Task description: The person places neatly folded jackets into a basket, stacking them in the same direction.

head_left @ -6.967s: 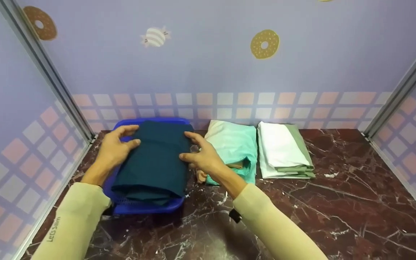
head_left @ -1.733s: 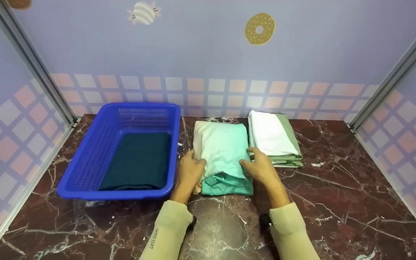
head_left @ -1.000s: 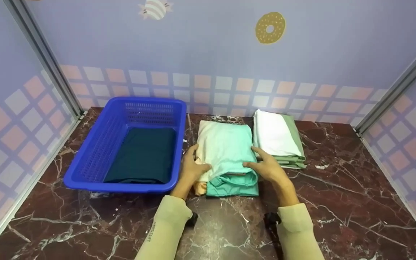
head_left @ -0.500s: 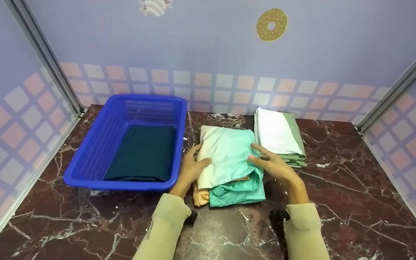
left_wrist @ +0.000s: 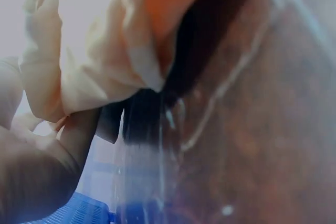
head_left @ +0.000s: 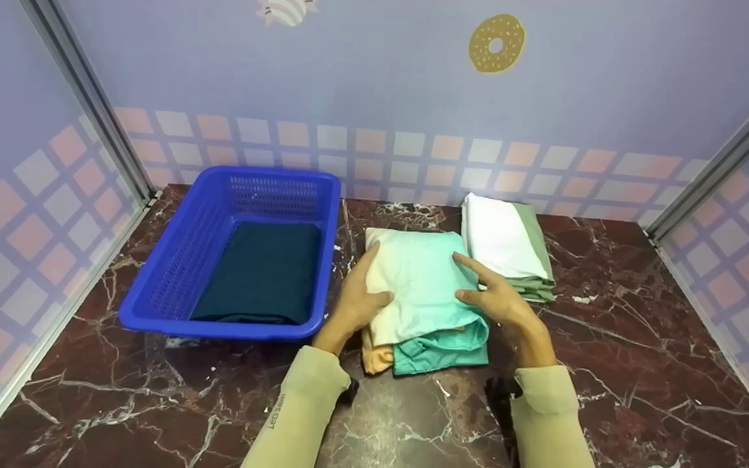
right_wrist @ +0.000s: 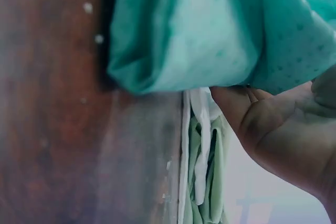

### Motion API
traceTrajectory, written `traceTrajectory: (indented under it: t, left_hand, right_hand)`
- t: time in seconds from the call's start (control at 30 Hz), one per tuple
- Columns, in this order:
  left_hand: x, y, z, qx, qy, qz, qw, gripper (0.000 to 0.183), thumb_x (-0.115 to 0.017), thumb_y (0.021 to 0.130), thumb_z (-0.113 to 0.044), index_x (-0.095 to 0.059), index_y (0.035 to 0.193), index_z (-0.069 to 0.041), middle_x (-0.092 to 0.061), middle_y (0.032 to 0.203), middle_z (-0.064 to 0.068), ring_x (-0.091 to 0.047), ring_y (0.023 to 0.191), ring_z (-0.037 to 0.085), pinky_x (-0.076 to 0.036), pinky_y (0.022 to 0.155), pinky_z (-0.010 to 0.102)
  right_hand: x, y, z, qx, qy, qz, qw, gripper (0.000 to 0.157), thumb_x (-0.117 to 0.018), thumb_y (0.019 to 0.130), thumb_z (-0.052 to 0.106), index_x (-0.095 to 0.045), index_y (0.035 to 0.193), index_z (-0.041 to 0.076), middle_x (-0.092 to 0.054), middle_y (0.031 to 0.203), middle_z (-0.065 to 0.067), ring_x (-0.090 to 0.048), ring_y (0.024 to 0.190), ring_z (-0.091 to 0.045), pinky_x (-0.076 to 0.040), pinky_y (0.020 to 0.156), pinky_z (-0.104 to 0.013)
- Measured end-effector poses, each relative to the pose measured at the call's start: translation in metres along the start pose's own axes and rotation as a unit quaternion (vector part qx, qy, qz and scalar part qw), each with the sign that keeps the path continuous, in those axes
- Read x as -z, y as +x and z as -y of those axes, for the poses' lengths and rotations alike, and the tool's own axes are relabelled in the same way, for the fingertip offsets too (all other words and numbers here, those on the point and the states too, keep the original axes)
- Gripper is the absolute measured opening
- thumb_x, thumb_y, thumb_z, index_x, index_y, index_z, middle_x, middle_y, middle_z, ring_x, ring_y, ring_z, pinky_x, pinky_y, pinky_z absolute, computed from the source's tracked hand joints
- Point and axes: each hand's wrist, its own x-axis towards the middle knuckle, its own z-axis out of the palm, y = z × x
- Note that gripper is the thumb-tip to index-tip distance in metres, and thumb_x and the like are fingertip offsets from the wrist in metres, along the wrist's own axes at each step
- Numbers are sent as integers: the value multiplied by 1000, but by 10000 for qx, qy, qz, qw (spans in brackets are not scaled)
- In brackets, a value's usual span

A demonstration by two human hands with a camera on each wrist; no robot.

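A folded garment (head_left: 423, 279), shading from cream to turquoise, lies in front of me between both hands. My left hand (head_left: 357, 296) holds its cream side, thumb on top and fingers along the edge. On the turquoise side my right hand (head_left: 499, 299) holds it likewise, thumb over the edge. In the left wrist view its cream fabric (left_wrist: 97, 51) shows an orange inner layer, with fingers behind it. The right wrist view shows small dark specks on its turquoise fabric (right_wrist: 210, 35), and the fingers reach partly beneath it, hidden there.
Left of the garment stands a blue perforated basket (head_left: 218, 330) with a dark teal folded cloth (head_left: 264, 270) inside. A white and green folded cloth (head_left: 501, 237) lies close behind the right hand. Walls enclose the dark red marbled tabletop (head_left: 641, 351) at the back and sides.
The hands have gone from the dark teal cloth, now down in the basket, to the cream-turquoise garment. Over the last second that garment has shifted towards me and slightly right.
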Motion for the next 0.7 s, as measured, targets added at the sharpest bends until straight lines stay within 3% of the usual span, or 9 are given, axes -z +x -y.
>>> traceTrajectory:
  t: [0.2, 0.37, 0.5, 0.6, 0.7]
  left_hand:
    - [1, -2, -15, 49, 155, -52, 9999, 80, -70, 77, 14, -52, 153, -2, -48, 158, 24, -44, 144, 39, -36, 119, 52]
    - [2, -5, -34, 219, 408, -199, 9987, 80, -73, 80, 9, -52, 155, -8, -47, 160, 20, -47, 141, 36, -41, 116, 51]
    - [3, -9, -49, 138, 750, -248, 9968, 75, -76, 83, 1, -55, 154, -12, -53, 157, 13, -51, 139, 32, -42, 115, 47]
    - [5, -11, -60, -31, 646, -210, 9977, 67, -77, 85, -2, -60, 149, -12, -59, 152, 10, -53, 138, 29, -42, 114, 46]
    - [10, -13, -70, -308, 474, -133, 9983, 62, -77, 85, -4, -64, 145, -11, -62, 148, 8, -54, 137, 28, -42, 113, 45]
  right_hand:
    - [4, -2, 6, 376, 43, -204, 9991, 74, -69, 100, 0, -40, 166, 16, -19, 175, -15, -7, 160, -40, -23, 125, -56]
    - [7, -4, 13, 570, 294, -307, 9975, 78, -69, 97, -2, -39, 166, 16, -17, 175, -16, -7, 158, -44, -40, 115, -48]
    - [13, -10, 19, 639, 669, -368, 9950, 78, -68, 97, -3, -38, 167, 17, -19, 174, -16, -29, 152, -45, -55, 100, -37]
    - [18, -15, 25, 729, 961, -382, 9920, 79, -67, 98, -4, -36, 167, 17, -24, 172, -18, -47, 139, -43, -59, 94, -36]
    - [22, -20, 32, 811, 1093, -397, 9899, 79, -67, 98, -5, -36, 167, 18, -27, 171, -17, -53, 133, -41, -60, 92, -39]
